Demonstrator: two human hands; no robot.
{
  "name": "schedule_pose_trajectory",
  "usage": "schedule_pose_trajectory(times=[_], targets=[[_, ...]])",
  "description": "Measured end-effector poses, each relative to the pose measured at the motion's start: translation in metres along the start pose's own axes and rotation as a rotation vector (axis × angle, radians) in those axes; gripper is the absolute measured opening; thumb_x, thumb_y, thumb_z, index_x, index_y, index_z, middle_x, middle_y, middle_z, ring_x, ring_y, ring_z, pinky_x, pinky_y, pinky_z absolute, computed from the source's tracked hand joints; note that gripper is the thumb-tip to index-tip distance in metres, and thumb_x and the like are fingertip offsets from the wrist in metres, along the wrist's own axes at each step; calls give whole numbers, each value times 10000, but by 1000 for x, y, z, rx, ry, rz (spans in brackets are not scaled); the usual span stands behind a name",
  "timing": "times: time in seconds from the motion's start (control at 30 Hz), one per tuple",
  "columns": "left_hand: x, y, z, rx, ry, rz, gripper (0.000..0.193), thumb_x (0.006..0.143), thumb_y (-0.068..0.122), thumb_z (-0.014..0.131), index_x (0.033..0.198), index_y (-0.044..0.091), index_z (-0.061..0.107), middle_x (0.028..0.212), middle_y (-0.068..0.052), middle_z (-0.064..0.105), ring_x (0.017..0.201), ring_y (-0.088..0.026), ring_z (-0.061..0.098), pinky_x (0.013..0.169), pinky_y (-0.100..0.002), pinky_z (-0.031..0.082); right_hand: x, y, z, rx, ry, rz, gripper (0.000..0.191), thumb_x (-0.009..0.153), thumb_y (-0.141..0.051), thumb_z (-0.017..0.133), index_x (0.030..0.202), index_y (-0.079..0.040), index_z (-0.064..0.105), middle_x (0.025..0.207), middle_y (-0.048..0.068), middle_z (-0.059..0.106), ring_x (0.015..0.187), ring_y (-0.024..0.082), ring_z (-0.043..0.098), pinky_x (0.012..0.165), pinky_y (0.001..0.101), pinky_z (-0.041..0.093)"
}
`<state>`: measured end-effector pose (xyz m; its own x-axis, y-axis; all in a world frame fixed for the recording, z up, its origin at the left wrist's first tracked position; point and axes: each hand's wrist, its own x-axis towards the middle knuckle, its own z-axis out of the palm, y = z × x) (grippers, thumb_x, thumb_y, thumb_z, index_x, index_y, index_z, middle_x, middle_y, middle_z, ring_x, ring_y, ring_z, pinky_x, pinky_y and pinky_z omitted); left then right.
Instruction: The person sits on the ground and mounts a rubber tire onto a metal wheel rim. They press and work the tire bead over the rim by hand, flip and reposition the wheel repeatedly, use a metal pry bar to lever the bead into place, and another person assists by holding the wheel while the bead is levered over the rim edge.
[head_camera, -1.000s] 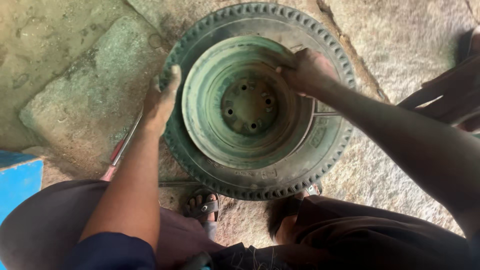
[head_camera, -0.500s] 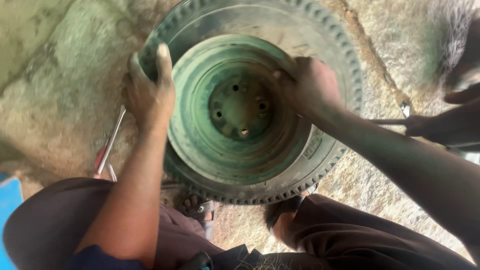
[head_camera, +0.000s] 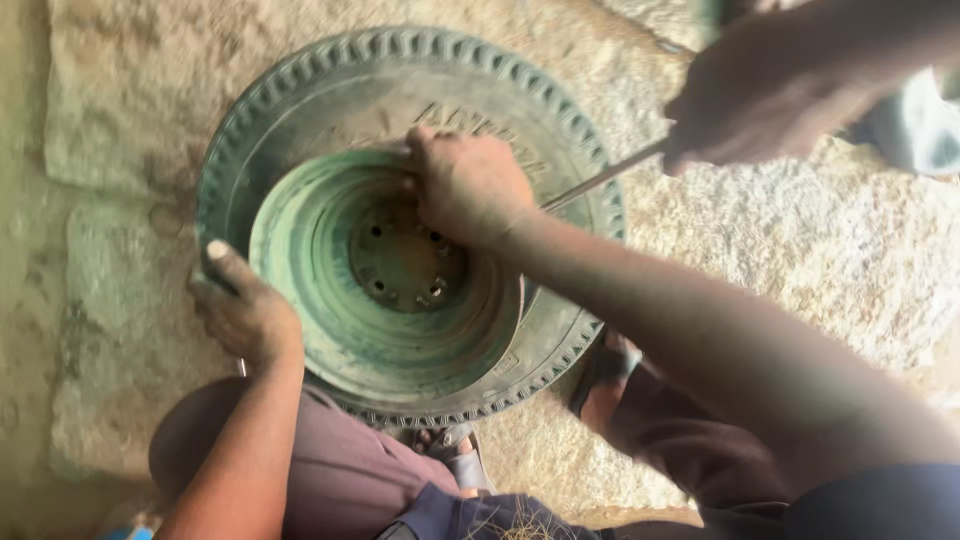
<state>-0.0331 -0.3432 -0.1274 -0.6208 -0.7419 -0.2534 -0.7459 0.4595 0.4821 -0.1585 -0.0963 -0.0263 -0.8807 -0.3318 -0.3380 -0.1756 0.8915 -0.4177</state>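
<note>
A worn black tyre (head_camera: 300, 110) with a green steel wheel rim (head_camera: 330, 290) lies on the stone floor between my knees. My left hand (head_camera: 243, 312) grips the tyre's left edge, thumb pointing up. My right hand (head_camera: 466, 186) is curled over the rim's upper edge, where rim and tyre meet. A thin metal lever (head_camera: 603, 178) runs from beside my right hand up to another person's hand (head_camera: 770, 95) at the top right, which holds it. The lever's tip is hidden behind my right hand.
Rough stone slabs (head_camera: 800, 250) surround the tyre. My sandalled feet (head_camera: 455, 450) sit just below the tyre, and my knees (head_camera: 330, 470) flank it. A pale blurred object (head_camera: 915, 125) lies at the right edge.
My right hand has slid from the rim's right side to its upper edge. My left hand moved lower on the tyre's left edge. The other person's hand and lever came closer.
</note>
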Motion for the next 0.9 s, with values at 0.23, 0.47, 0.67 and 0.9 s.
schedule_pose_trajectory(times=[0.23, 0.47, 0.67, 0.9], targets=[[1, 2, -3, 20, 16, 5, 790, 1061, 662, 317, 1440, -7, 502, 1345, -338, 565, 1216, -514, 557, 996, -590, 438, -9, 5, 8, 59, 83, -51, 401, 971, -450, 666, 1109, -76, 626, 965, 184, 724, 874, 387, 717, 750, 500, 564], [16, -16, 14, 17, 219, 197, 684, 1109, 586, 453, 1272, -46, 658, 1165, -318, 690, 1043, -508, 645, 890, -585, 495, -8, 8, 1, 158, 88, -110, 315, 903, -397, 681, 1134, -191, 739, 1007, 126, 745, 929, 361, 707, 812, 474, 553], [43, -21, 28, 182, 658, 552, 582, 1181, 569, 630, 1166, -3, 738, 1064, -216, 771, 940, -396, 744, 819, -481, 591, -6, 5, -6, 222, 130, -288, 268, 913, -309, 705, 1128, -158, 759, 1021, 137, 737, 932, 356, 705, 819, 448, 558], [21, -7, 11, 70, 7, -87, 879, 963, 783, 457, 1511, 97, 469, 1410, -258, 557, 1312, -464, 525, 1059, -617, 423, 9, 31, 12, 271, 88, -393, 184, 982, -187, 723, 1135, -91, 757, 872, 143, 670, 769, 365, 663, 655, 457, 513]])
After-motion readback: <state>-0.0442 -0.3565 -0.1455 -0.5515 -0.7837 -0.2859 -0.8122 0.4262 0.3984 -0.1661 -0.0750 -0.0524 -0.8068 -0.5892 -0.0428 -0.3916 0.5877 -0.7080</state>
